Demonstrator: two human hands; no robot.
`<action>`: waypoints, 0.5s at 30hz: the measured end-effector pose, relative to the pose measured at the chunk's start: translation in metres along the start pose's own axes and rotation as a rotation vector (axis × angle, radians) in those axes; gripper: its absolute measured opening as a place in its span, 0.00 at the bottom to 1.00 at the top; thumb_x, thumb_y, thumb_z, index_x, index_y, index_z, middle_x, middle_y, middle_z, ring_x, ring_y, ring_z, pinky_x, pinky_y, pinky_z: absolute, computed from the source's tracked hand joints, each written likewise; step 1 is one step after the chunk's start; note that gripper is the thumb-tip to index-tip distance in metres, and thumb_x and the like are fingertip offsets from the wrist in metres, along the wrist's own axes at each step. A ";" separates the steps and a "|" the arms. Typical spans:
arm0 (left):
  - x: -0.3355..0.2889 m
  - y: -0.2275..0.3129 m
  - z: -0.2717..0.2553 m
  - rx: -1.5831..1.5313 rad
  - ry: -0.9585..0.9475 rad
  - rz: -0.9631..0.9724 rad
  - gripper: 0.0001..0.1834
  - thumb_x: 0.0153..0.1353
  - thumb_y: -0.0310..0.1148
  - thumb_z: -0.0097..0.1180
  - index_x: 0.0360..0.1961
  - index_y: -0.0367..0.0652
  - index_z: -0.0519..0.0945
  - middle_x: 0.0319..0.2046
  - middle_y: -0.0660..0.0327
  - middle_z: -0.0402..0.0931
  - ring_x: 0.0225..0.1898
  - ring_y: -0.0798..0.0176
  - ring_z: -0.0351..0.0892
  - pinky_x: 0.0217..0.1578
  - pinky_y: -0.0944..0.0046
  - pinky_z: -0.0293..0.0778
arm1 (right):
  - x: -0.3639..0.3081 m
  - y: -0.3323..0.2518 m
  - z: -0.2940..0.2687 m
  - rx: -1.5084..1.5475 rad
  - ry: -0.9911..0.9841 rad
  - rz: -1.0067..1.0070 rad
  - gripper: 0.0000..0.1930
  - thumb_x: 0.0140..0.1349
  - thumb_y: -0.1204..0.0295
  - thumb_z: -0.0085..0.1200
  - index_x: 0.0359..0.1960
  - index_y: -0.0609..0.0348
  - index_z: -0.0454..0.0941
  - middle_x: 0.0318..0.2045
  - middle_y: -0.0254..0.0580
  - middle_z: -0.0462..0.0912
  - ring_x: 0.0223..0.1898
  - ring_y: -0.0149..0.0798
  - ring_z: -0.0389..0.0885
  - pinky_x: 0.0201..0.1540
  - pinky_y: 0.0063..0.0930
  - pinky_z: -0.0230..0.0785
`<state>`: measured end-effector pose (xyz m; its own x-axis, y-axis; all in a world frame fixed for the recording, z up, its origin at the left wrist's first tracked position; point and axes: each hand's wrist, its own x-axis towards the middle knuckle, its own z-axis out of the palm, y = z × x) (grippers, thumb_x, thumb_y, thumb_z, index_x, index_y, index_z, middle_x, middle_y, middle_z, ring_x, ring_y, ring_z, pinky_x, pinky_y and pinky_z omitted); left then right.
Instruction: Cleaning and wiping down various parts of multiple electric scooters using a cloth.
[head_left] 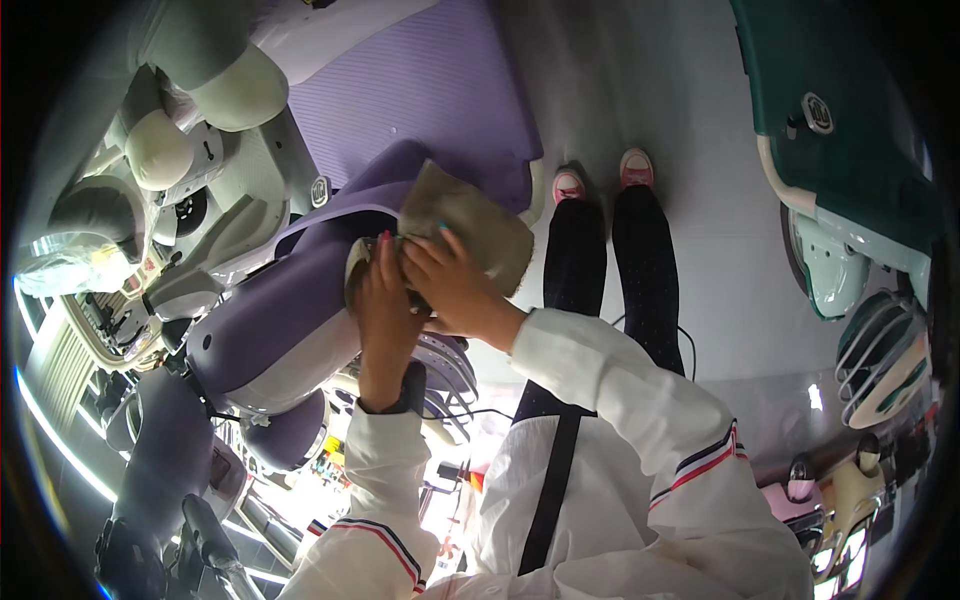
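A brownish-olive cloth (478, 225) is bunched against the edge of a purple scooter's body panel (290, 300), with a loose flap spreading over the purple surface and hanging to the right. My left hand (388, 305) is closed on the cloth's left part, fingers pointing up. My right hand (455, 285) presses beside it, with its fingers bent over the cloth's lower middle. Both hands nearly touch. Part of the cloth between and beneath them is hidden.
The scooter's ribbed purple footboard (420, 85) stretches beyond my hands. Grey-green scooters (240, 165) crowd the left. At the right stands a dark green scooter (840, 130), and pink and cream ones (850, 490) are lower right. My shoes (636, 168) rest on the grey floor (720, 260).
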<state>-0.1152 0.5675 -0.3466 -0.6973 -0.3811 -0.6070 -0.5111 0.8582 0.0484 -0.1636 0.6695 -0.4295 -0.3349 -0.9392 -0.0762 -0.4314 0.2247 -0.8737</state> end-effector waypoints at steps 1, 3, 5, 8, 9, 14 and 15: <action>-0.005 0.006 -0.002 0.026 0.048 0.066 0.47 0.46 0.33 0.63 0.65 0.37 0.51 0.63 0.47 0.55 0.64 0.44 0.55 0.60 0.45 0.54 | -0.009 0.001 0.003 -0.028 0.057 0.010 0.45 0.39 0.54 0.65 0.59 0.60 0.61 0.61 0.44 0.61 0.66 0.42 0.52 0.65 0.54 0.41; -0.016 0.015 0.004 0.062 0.062 0.070 0.48 0.47 0.36 0.63 0.66 0.37 0.50 0.64 0.47 0.53 0.65 0.45 0.53 0.59 0.44 0.53 | -0.022 0.009 -0.004 -0.042 0.070 0.034 0.42 0.40 0.57 0.65 0.58 0.61 0.62 0.60 0.45 0.62 0.64 0.43 0.55 0.65 0.51 0.44; -0.019 0.031 0.012 0.131 0.068 0.033 0.43 0.55 0.40 0.58 0.66 0.37 0.51 0.64 0.47 0.53 0.65 0.45 0.53 0.59 0.45 0.53 | -0.032 0.022 -0.009 -0.073 0.085 0.083 0.40 0.41 0.61 0.66 0.57 0.62 0.64 0.59 0.46 0.63 0.63 0.44 0.57 0.64 0.49 0.47; -0.001 0.016 0.024 -0.152 0.197 0.058 0.34 0.60 0.34 0.50 0.65 0.37 0.54 0.63 0.49 0.57 0.64 0.45 0.55 0.60 0.45 0.51 | -0.022 0.050 -0.005 0.644 0.349 0.111 0.19 0.49 0.74 0.59 0.45 0.67 0.76 0.46 0.52 0.77 0.47 0.48 0.76 0.50 0.33 0.66; 0.009 0.013 0.026 -0.130 0.255 0.103 0.26 0.62 0.31 0.46 0.62 0.36 0.61 0.61 0.51 0.61 0.61 0.45 0.60 0.59 0.47 0.54 | -0.018 0.064 -0.008 0.805 0.274 0.273 0.15 0.51 0.74 0.58 0.42 0.65 0.78 0.40 0.49 0.79 0.42 0.47 0.77 0.46 0.33 0.68; 0.035 0.007 0.012 -0.124 0.290 0.153 0.16 0.61 0.30 0.48 0.50 0.37 0.74 0.55 0.51 0.69 0.54 0.46 0.69 0.55 0.52 0.63 | 0.026 0.074 -0.032 0.660 0.215 0.187 0.09 0.59 0.74 0.52 0.39 0.63 0.79 0.32 0.44 0.83 0.37 0.41 0.81 0.40 0.28 0.70; 0.036 0.009 0.009 -0.217 0.287 0.069 0.16 0.61 0.29 0.48 0.50 0.37 0.74 0.54 0.51 0.70 0.53 0.46 0.70 0.54 0.53 0.64 | 0.035 0.071 -0.033 0.727 0.134 0.327 0.08 0.59 0.74 0.52 0.38 0.60 0.80 0.38 0.41 0.82 0.41 0.40 0.80 0.44 0.27 0.69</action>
<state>-0.1403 0.5642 -0.3758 -0.8308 -0.4323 -0.3505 -0.5311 0.8040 0.2675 -0.2330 0.6614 -0.4782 -0.4674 -0.8057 -0.3639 0.3428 0.2143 -0.9146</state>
